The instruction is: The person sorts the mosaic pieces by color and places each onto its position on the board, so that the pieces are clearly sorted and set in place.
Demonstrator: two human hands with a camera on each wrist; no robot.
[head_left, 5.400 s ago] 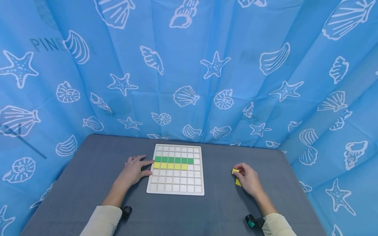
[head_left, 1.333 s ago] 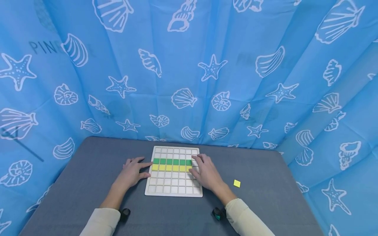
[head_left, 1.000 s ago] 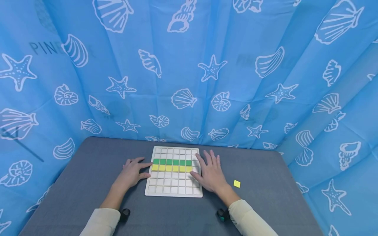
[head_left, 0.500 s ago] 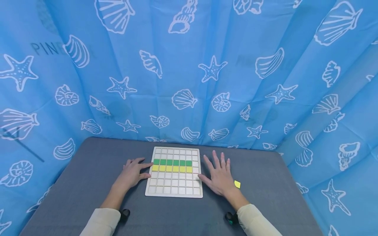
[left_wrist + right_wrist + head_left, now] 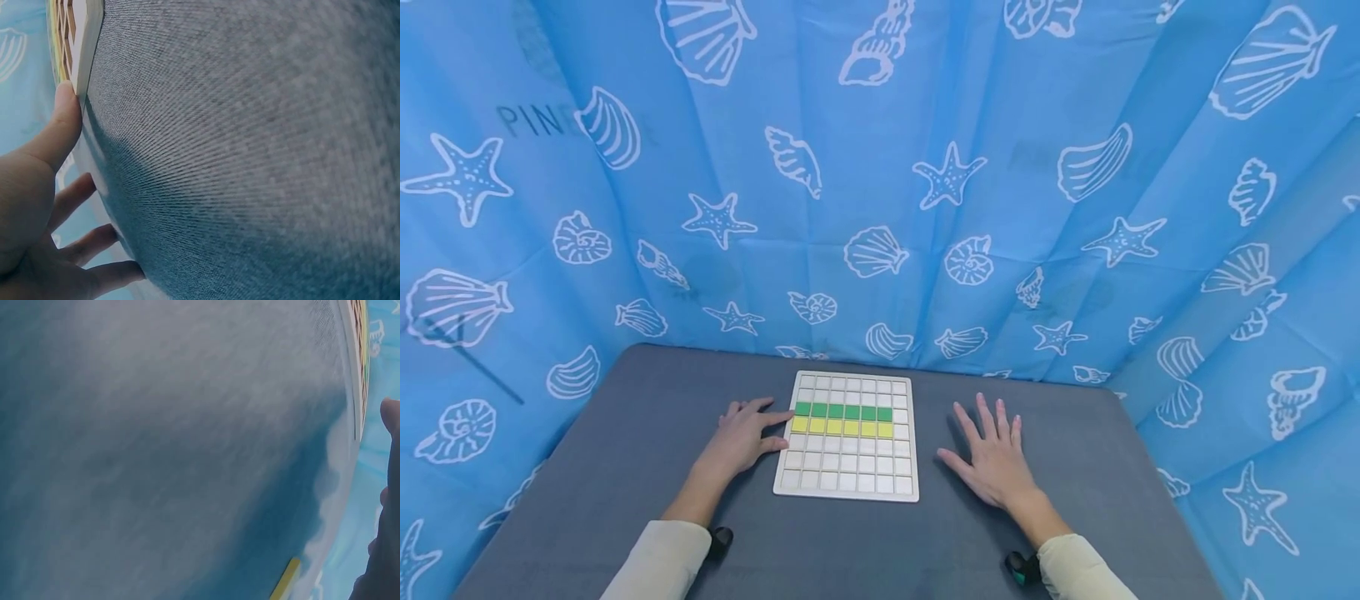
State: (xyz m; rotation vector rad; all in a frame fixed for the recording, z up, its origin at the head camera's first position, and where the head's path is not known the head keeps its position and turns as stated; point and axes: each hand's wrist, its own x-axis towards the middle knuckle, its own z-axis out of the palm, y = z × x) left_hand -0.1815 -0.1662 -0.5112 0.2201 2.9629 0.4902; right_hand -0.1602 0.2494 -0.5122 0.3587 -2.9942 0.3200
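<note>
A white grid board lies on the table, with a row of several green tiles above a row of several yellow tiles. My left hand rests at the board's left side, index finger and thumb at its rim. The left wrist view shows the thumb against the board's edge. To the right of the board, my right hand is held over the table with fingers spread, holding nothing. A loose yellow tile shows in the right wrist view; in the head view the hand hides it.
The grey table spreads around the board. Behind it hangs a blue curtain with white shell and starfish prints. Black bands sit at both wrists.
My right hand pinched a yellow tile earlier, which now lies at the right end of the yellow row. It has since moved right, away from the board, covering the loose tile. The left hand stays.
</note>
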